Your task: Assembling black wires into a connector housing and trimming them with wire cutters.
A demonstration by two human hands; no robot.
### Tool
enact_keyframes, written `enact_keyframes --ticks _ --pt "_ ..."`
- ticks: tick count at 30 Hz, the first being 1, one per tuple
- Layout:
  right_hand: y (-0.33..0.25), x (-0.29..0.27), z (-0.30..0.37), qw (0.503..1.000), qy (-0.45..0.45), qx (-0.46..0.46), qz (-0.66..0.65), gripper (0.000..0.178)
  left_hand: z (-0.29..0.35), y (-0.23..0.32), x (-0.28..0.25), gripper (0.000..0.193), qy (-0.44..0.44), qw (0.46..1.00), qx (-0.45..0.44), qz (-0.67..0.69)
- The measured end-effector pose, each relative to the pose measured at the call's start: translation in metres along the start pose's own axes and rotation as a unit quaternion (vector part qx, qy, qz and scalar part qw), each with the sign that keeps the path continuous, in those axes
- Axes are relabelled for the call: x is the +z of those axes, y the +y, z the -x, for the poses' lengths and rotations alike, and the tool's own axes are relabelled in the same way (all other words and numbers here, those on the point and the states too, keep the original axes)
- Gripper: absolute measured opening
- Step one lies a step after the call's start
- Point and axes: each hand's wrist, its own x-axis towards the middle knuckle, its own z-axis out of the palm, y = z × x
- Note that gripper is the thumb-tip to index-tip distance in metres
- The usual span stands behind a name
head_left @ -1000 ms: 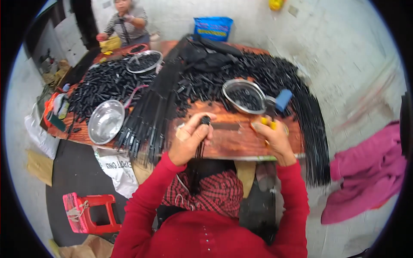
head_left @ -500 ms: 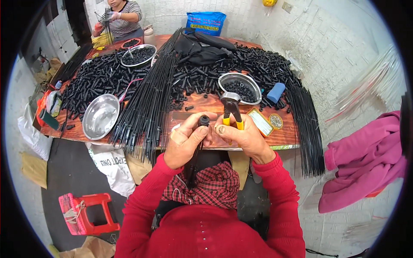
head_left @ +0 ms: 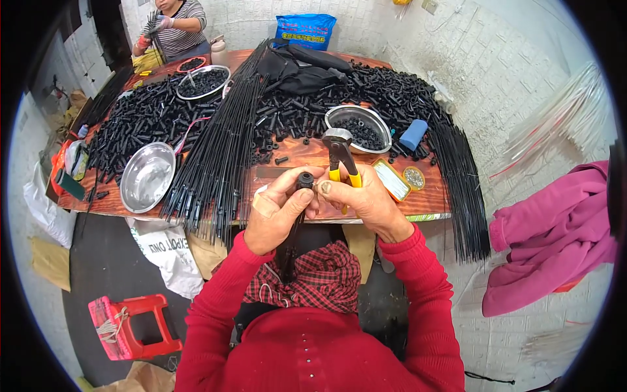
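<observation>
My left hand [head_left: 273, 210] is closed around a black ring-ended plastic fitting [head_left: 305, 180], held upright near the front edge of the table. Dark thin rods hang below that grip, partly hidden. In my right hand [head_left: 369, 204] are yellow-handled end-cutting pincers [head_left: 339, 149], their metal jaws pointing away from me. The right thumb and fingertips press together right beside the fitting, close to the left fingers; whatever is pinched there is too small to make out.
The wooden table [head_left: 299, 155] carries heaps of black fittings [head_left: 140, 112] and a bundle of black rods [head_left: 212, 147]. A shiny bowl [head_left: 148, 176] stands left, a bowl of black rings [head_left: 388, 134] right, near a yellow box [head_left: 395, 182]. Another person [head_left: 181, 32] works at the far left.
The view has shifted slightly, so the table scene sits a little further left. My right fingertips are now closer to the fitting. The other person's hands have moved slightly.
</observation>
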Motion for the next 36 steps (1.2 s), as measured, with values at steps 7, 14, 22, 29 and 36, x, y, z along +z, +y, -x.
enact_keyframes --ticks 7,14,22,29,36 --pt "0.0021 -0.0031 -0.0011 1.0 -0.004 0.009 0.004 0.019 -0.0013 -0.0008 0.0004 0.038 0.003 1.0 -0.002 0.007" --pt "0.0035 -0.0051 -0.0024 1.0 0.008 0.019 0.016 0.019 -0.002 -0.0017 -0.0003 0.039 -0.003 1.0 -0.003 0.007" --pt "0.0038 -0.0054 -0.0016 1.0 0.006 0.012 -0.001 0.019 -0.0026 -0.0014 0.0008 0.037 -0.005 1.0 -0.007 0.013" --pt "0.0055 -0.0079 -0.0024 1.0 0.008 0.018 0.011 0.018 -0.0034 0.0023 0.0015 0.037 -0.009 1.0 -0.011 0.005" --pt "-0.0012 -0.0045 -0.0034 1.0 -0.003 0.018 -0.006 0.019 -0.0041 0.0011 0.0006 0.037 -0.006 1.0 -0.014 0.011"
